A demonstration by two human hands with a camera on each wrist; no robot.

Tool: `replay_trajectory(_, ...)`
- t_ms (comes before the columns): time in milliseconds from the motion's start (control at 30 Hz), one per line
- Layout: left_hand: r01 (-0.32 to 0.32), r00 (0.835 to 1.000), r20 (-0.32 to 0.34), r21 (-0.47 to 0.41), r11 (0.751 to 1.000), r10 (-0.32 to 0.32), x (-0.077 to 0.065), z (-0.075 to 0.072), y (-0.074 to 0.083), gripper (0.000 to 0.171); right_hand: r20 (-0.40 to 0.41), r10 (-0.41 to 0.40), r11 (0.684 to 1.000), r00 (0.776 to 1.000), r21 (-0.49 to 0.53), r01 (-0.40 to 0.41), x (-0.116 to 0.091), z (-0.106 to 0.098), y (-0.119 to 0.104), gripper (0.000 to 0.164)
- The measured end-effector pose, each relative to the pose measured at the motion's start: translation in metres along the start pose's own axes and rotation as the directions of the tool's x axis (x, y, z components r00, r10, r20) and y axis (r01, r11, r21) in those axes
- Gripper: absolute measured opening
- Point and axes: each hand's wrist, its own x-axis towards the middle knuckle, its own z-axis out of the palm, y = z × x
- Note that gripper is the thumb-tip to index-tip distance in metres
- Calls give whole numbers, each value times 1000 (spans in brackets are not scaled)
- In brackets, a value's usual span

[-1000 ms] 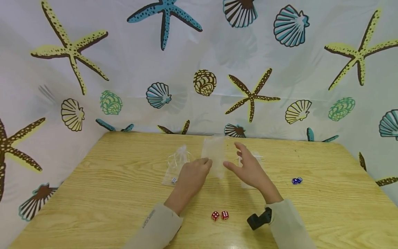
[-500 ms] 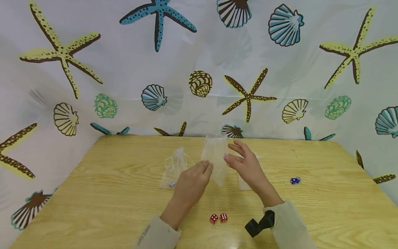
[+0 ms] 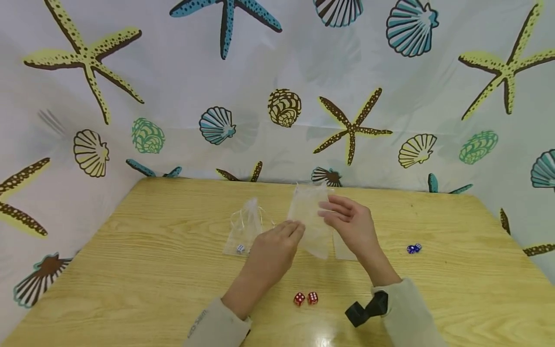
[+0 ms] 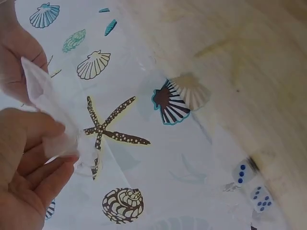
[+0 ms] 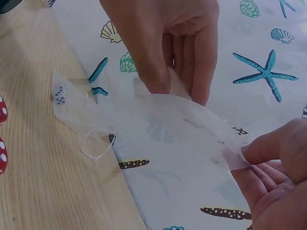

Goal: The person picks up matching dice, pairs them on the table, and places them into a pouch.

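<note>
A sheer white drawstring pouch (image 3: 310,217) hangs upright between my hands over the table. My left hand (image 3: 273,246) pinches its left edge with thumb and fingers. On the other side, my right hand (image 3: 353,224) pinches the right edge between thumb and fingertips, as the right wrist view shows. Nothing shows through the held pouch's fabric. Left of it lies a second sheer pouch (image 3: 246,233) with white dice (image 4: 261,199) inside. A third pouch (image 3: 344,246) lies flat behind my right hand, partly hidden. Two red dice (image 3: 299,299) sit on the table in front of my hands.
Two blue dice (image 3: 414,248) lie toward the right of the wooden table (image 3: 143,270). A white cloth (image 3: 269,154) printed with shells and starfish surrounds the table's back and sides. A black wrist camera (image 3: 366,309) hangs off my right sleeve.
My right hand has moved from apart, fingers spread, to the pouch's right edge and now pinches it. The left hand keeps its pinch, and the pouch has shifted slightly right.
</note>
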Motion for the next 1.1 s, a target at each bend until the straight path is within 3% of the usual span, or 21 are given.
replay_trajectory(67, 38, 999, 30, -103, 994, -36, 1, -6, -3, 32, -15, 3, 1000, 1000, 9, -3, 0, -1, -1, 43)
replay_trajectory(133, 116, 993, 53, -228, 967, -107, 3, -10, -6, 35, -24, -1, 1000, 1000, 6, 1, -1, -3, -1, 43)
replay_trajectory(200, 219, 976, 77, -370, 903, -205, 3, -12, -9, 36, -28, -3, 1000, 1000, -1, 3, -2, -3, -2, 43)
replay_trajectory(233, 275, 961, 96, -448, 850, -260, 4, -13, -11, 36, -29, -3, 1000, 1000, -2, 3, -2, -3, -3, 43)
replay_trajectory(267, 335, 939, 121, -527, 782, -321, 4, -12, -13, 37, -30, -4, 1000, 1000, -3, 4, -3, -3, -4, 42)
replay_trajectory(300, 387, 914, 153, -605, 695, -376, 5, -12, -16, 37, -30, -4, 1000, 1000, -4, 4, -3, -3, -4, 42)
replay_trajectory(367, 466, 856, 228, -731, 499, -464, 5, -12, -21, 38, -24, -9, 1000, 1000, 8, 9, -4, -1, -6, 42)
replay_trajectory(467, 521, 770, 362, -832, 191, -526, 7, -10, -31, 40, 2, -40, 999, 999, 33, 40, -7, 2, -8, 42)
replay_trajectory(533, 527, 729, 448, -850, 7, -517, 7, -9, -38, 41, 28, -73, 996, 997, 52, 72, -9, 5, -10, 42)
replay_trajectory(567, 523, 714, 490, -848, -84, -499, 6, -9, -41, 42, 41, -92, 994, 995, 54, 90, -9, 6, -11, 42)
replay_trajectory(633, 511, 698, 557, -828, -231, -450, 5, -8, -46, 44, 62, -122, 991, 991, 61, 118, -11, 8, -12, 41)
replay_trajectory(667, 506, 697, 584, -812, -291, -417, 4, -8, -48, 45, 72, -132, 990, 989, 62, 128, -12, 9, -12, 41)
replay_trajectory(733, 493, 707, 611, -787, -369, -356, 3, -6, -50, 46, 86, -147, 988, 985, 59, 142, -13, 11, -12, 40)
replay_trajectory(767, 485, 714, 616, -778, -398, -334, 2, -4, -50, 45, 90, -151, 988, 984, 55, 146, -14, 11, -12, 40)
replay_trajectory(800, 481, 720, 616, -775, -410, -319, 2, -3, -50, 45, 92, -152, 988, 984, 52, 148, -14, 12, -12, 40)
replay_trajectory(867, 483, 721, 612, -780, -399, -324, 3, 0, -48, 43, 93, -154, 988, 984, 43, 151, -14, 12, -11, 40)
replay_trajectory(933, 490, 709, 599, -798, -352, -371, 4, 2, -45, 38, 98, -153, 988, 983, 39, 150, -13, 13, -9, 40)
replay_trajectory(1033, 509, 686, 552, -830, -230, -475, 7, 4, -39, 30, 130, -150, 989, 980, 34, 147, -12, 12, -7, 41)
replay_trajectory(1100, 502, 685, 495, -853, -146, -535, 8, 4, -35, 24, 159, -145, 989, 977, 12, 144, -12, 11, -5, 42)
